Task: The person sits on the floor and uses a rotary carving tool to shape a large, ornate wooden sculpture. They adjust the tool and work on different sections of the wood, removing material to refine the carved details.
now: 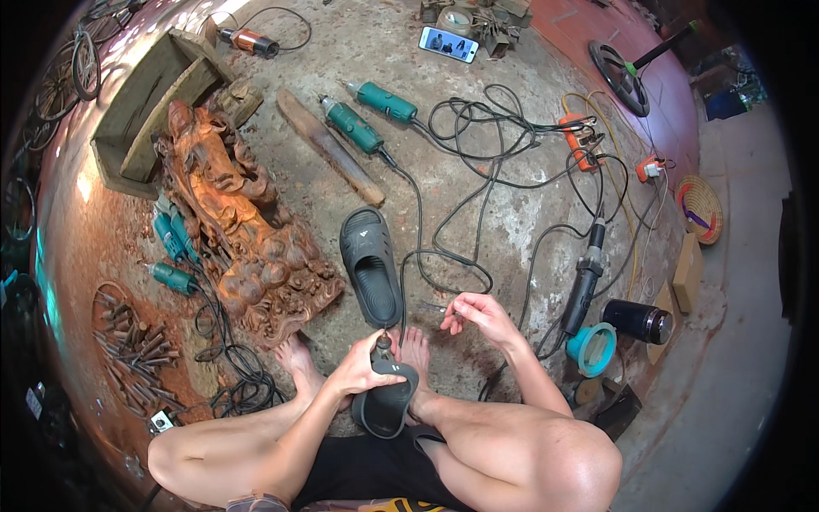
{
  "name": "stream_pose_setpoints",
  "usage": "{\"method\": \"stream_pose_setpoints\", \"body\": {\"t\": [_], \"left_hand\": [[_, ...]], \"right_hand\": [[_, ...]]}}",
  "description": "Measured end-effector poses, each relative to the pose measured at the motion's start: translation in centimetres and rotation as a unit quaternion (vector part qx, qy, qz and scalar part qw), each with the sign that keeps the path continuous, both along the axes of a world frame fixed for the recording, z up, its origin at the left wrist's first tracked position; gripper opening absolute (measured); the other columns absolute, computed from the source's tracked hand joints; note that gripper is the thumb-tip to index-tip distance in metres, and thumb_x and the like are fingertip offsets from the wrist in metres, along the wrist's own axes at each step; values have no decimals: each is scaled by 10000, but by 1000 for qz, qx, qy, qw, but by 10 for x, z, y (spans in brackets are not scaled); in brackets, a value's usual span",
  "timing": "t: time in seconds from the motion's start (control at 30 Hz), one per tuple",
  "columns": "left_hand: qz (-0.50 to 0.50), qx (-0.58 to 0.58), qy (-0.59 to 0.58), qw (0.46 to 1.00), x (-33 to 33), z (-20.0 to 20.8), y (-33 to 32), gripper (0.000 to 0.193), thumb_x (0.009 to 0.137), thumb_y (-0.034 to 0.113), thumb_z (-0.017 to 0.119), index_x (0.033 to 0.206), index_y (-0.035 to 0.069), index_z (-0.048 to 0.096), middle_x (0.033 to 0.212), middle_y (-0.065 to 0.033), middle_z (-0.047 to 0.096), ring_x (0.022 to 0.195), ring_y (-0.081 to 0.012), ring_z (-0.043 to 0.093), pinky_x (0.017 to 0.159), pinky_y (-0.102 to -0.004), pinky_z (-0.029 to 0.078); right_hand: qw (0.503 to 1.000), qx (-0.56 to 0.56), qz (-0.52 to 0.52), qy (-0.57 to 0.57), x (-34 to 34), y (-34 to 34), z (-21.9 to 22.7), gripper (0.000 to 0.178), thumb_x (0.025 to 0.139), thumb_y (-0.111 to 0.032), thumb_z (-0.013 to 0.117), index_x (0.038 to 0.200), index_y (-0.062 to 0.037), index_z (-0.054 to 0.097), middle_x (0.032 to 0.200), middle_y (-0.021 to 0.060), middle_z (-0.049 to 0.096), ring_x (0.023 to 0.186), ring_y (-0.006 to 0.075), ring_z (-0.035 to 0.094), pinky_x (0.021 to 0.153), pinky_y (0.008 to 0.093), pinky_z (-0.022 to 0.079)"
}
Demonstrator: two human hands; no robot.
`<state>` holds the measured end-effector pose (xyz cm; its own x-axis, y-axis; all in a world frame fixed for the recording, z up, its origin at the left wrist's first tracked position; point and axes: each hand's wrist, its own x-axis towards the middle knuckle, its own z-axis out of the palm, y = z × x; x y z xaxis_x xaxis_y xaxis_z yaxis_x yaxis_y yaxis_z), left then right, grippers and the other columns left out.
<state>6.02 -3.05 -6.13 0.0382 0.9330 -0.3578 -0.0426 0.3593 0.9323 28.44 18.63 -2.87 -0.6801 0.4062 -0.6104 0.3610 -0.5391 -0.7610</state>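
My left hand point(363, 369) is closed on a black slide sandal point(384, 412) between my knees, its thumb across the sandal's edge. By its index finger stands a dark, rounded piece point(384, 343) with a thin tip pointing away from me; how it joins the sandal is hidden. My right hand point(479, 316) is raised to the right, fingers pinched on a thin metal piece point(433, 306), too small to identify. The matching black slide sandal point(371, 266) lies on the ground just beyond my left hand.
A carved wooden statue point(235, 205) lies left, beside a basket of carving bits point(136, 358). Green rotary tools point(354, 126) and tangled cords point(478, 171) lie ahead, near an orange power strip point(580, 143). An angle grinder point(584, 286), teal bowl point(590, 350) and flask point(636, 321) stand right.
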Motion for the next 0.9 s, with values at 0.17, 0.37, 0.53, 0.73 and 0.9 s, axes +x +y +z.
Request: {"method": "stream_pose_setpoints", "body": {"t": [0.17, 0.37, 0.53, 0.73, 0.9], "left_hand": [[8, 4, 14, 1000, -1, 3, 0, 618, 643, 283, 970, 1073, 63, 585, 910, -62, 665, 848, -179, 656, 803, -357, 540], [9, 18, 11, 1000, 1, 6, 3, 642, 663, 307, 962, 1125, 61, 590, 975, -69, 691, 896, -189, 671, 860, -366, 545], [4, 15, -28, 999, -1, 4, 0, 583, 660, 244, 954, 1037, 66, 546, 960, -50, 661, 910, -144, 615, 848, -324, 514], [9, 20, -12, 1000, -2, 9, 3, 590, 640, 257, 950, 1024, 65, 546, 931, -49, 669, 878, -153, 626, 826, -323, 519], [-2, 18, -12, 1000, -3, 4, 3, 714, 639, 282, 964, 1186, 34, 578, 929, -53, 643, 841, -187, 623, 793, -361, 532]], "right_hand": [[996, -24, 9, 91, 5, -6, 5, 412, 1057, -125, 619, 1452, -16, 583, 1093, 161, 756, 929, 162, 702, 881, 316, 564], [959, 177, 202, 86, -22, 5, -4, 329, 1057, -162, 626, 1372, -110, 705, 1091, 78, 760, 1009, 179, 696, 942, 344, 551], [913, 276, 292, 68, -41, 12, -17, 291, 946, -124, 739, 1231, -146, 796, 1059, 70, 782, 977, 209, 666, 920, 360, 542], [922, 222, 291, 129, -59, 12, -25, 290, 945, -110, 745, 1231, -126, 793, 1108, 61, 773, 1037, 201, 650, 941, 350, 531], [935, 167, 288, 122, -61, 6, -37, 287, 947, -91, 743, 1228, -118, 793, 1125, 54, 770, 1065, 190, 641, 955, 342, 531]]}}
